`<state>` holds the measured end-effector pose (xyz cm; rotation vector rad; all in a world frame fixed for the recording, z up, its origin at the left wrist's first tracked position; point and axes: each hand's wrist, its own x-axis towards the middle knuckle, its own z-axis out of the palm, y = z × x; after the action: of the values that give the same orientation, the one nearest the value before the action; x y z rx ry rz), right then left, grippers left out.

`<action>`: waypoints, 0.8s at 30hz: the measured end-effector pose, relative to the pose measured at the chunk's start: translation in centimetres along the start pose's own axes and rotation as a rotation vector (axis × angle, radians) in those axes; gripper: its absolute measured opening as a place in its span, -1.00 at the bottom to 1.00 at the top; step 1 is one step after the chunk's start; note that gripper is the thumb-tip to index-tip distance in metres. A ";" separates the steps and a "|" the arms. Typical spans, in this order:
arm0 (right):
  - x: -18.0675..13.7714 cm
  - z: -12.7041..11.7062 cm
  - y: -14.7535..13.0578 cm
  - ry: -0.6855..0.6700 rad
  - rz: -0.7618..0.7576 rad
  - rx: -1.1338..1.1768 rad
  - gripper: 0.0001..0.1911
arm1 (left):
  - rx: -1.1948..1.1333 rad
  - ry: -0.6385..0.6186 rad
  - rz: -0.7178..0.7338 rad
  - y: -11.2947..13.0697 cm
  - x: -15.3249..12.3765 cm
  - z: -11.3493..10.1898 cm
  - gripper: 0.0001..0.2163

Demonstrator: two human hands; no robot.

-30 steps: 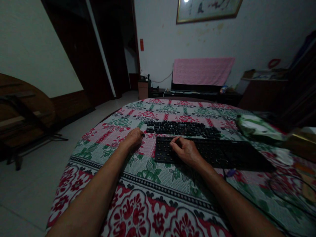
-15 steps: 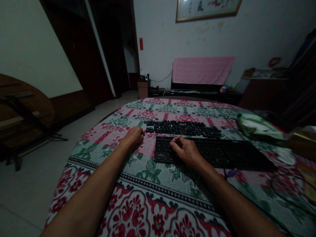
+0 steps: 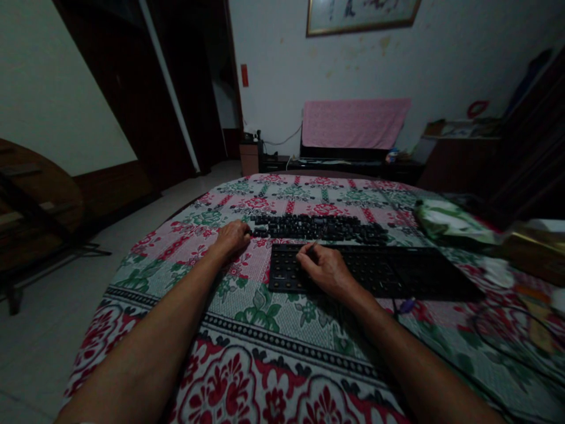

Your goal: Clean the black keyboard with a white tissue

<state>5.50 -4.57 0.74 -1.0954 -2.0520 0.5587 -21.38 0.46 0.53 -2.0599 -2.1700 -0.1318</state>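
Observation:
A black keyboard (image 3: 415,272) lies on the flowered tablecloth, its left part showing rows of small round key posts without caps. My right hand (image 3: 329,270) is over that left part, thumb and forefinger pinched on a small dark piece that looks like a keycap (image 3: 312,253). Behind the keyboard, loose black keycaps (image 3: 324,227) lie in a long, uneven band. At the left end of this band, my left hand (image 3: 233,237) rests with curled fingers; what they hold, if anything, is hidden.
A dark cable with a purple plug (image 3: 406,305) runs by the keyboard's front edge. On the right are a green and white bag (image 3: 454,224), a crumpled white tissue (image 3: 498,272) and a brush (image 3: 539,321). A folded round table (image 3: 39,194) leans at the far left.
The whole scene has shifted slightly left in view as the head turned. Both hands keep nearly the same places beside the keycaps and over the keyboard.

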 end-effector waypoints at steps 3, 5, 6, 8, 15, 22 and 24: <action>0.0 -0.1 -0.1 -0.001 0.002 0.009 -0.82 | 0.021 -0.012 -0.004 0.1 -0.1 0.0 -0.67; 0.1 -0.2 -0.2 0.001 0.011 0.017 -0.82 | 0.025 -0.010 -0.001 0.2 -0.2 -0.1 -0.66; 0.1 -0.2 -0.2 0.001 0.021 0.022 -0.82 | 0.024 -0.005 -0.002 0.2 -0.3 -0.1 -0.65; 0.1 -0.2 -0.3 -0.008 0.044 0.049 -0.82 | 0.010 0.013 -0.007 0.2 -0.6 -0.1 -0.62; 0.5 -0.3 0.4 -0.059 0.155 0.322 -0.78 | -0.097 0.089 -0.031 0.0 -1.4 0.0 -0.57; 1.3 -2.4 0.9 -0.009 0.296 0.487 -0.81 | -0.186 0.180 -0.016 3.5 -2.8 -1.6 -0.61; 1.3 -3.2 1.1 0.024 0.322 0.511 -0.82 | -0.192 0.170 0.022 4.9 -3.1 -1.9 -0.62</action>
<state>8.05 -2.79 2.54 -1.1060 -1.5845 1.1504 -16.28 -2.61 1.69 -2.0822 -2.1037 -0.5126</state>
